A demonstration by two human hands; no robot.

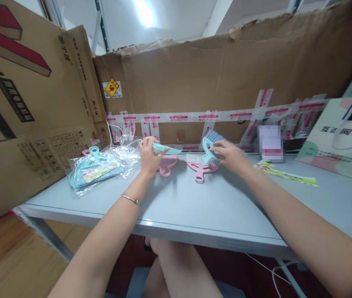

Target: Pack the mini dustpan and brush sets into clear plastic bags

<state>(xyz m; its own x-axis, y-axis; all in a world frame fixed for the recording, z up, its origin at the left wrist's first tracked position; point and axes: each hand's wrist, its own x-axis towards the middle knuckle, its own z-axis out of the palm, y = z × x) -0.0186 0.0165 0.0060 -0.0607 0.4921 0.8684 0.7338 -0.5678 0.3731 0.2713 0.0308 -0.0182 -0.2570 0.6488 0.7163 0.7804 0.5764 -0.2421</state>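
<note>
My left hand (149,154) grips a teal dustpan (166,149), seen nearly edge-on above the table. Below it a pink dustpan (166,164) lies with its handle toward me, partly covered. My right hand (227,155) is closed on a small teal hand brush (207,150) with blue bristles, held tilted. Under that brush lies a pink hand brush (199,170), its pale bristles pointing away from me. To the left sits a clear plastic bag (93,169) containing another teal dustpan and brush with a printed label; a pink handle end shows behind it.
Large cardboard boxes stand at the left (39,82) and along the back (178,82) of the grey table (194,211). On the right are a small pale box with a blurred front (270,142), a yellow-green strip (290,176) and a printed carton (343,136).
</note>
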